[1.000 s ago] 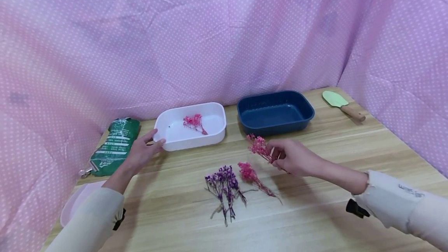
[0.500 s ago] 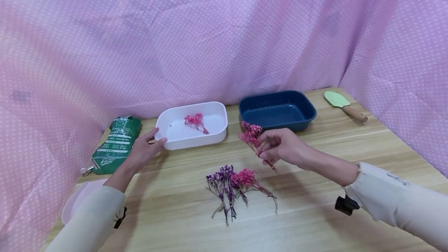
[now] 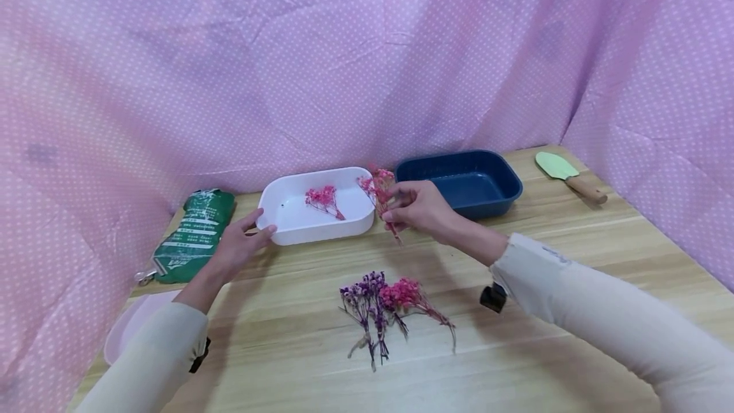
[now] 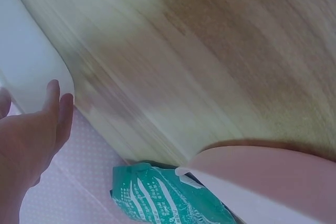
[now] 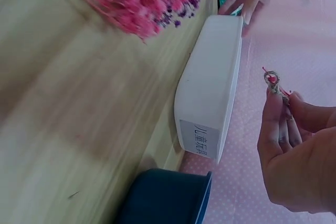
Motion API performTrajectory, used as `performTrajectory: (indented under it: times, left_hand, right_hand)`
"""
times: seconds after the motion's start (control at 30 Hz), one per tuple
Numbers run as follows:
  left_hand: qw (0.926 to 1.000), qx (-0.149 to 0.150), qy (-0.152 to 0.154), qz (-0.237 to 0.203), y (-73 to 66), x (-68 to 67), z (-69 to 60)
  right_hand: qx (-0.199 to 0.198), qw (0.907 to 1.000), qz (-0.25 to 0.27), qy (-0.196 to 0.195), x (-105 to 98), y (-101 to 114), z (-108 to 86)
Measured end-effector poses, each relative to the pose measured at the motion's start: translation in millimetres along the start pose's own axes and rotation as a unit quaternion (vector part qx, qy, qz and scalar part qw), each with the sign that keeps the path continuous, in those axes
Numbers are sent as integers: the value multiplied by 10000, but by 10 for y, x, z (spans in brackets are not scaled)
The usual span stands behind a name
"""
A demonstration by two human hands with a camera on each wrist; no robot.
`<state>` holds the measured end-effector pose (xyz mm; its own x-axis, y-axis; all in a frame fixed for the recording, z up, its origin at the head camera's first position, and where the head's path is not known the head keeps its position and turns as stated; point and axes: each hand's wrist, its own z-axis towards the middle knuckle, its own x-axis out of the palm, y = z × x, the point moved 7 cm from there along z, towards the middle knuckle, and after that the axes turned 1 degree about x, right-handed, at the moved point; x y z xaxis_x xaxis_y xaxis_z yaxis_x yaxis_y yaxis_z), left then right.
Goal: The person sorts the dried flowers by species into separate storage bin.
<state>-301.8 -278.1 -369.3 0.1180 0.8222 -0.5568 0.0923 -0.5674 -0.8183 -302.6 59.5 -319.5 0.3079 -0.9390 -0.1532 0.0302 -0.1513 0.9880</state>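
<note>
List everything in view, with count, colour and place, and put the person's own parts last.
white box: 1, white, back of table, labelled on one end
blue box: 1, dark blue, right of the white box
pink flower bunches: 3, pink; one in the white box, one in the right hand, one on the table
purple flowers: bunch count unclear, purple, on table, centre
trowel: 1, green blade, wooden handle, back right
bag: 1, green, left
flat piece: 1, pale pink, front left, partly hidden
table: 1, wood-toned
dotted cloth: pink, behind
sleeves: 2, pale
left hand: 1, touching the white box
right hand: 1, pinching flowers
</note>
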Motion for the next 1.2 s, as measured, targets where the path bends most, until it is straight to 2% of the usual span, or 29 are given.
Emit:
performTrajectory:
  times: [0.33, 0.57, 0.67, 0.8, 0.97, 1.07, 1.2]
  left_hand:
    - [9999, 102, -2, -26, -26, 13, -6]
    - [10000, 65, 51, -42, -18, 22, -12]
    - [10000, 24, 49, -38, -6, 26, -15]
    - [10000, 26, 33, -33, 6, 25, -24]
    - [10000, 81, 31, -13, -13, 11, -26]
    - [10000, 55, 23, -3, -26, 11, -25]
    - [10000, 13, 18, 24, -34, 10, -23]
  right_hand:
    - [-472, 9986, 229, 43, 247, 144, 452]
    - [-553, 9971, 373, -372, 308, 211, 820]
    - [-581, 9968, 358, -415, 354, 187, 943]
    - [-521, 9983, 81, -266, 466, 105, 1052]
    - [-222, 9983, -538, -70, 555, 8, 1111]
    - [-62, 9950, -995, 28, 575, -23, 1122]
    - [95, 9850, -1700, 282, 602, -85, 1128]
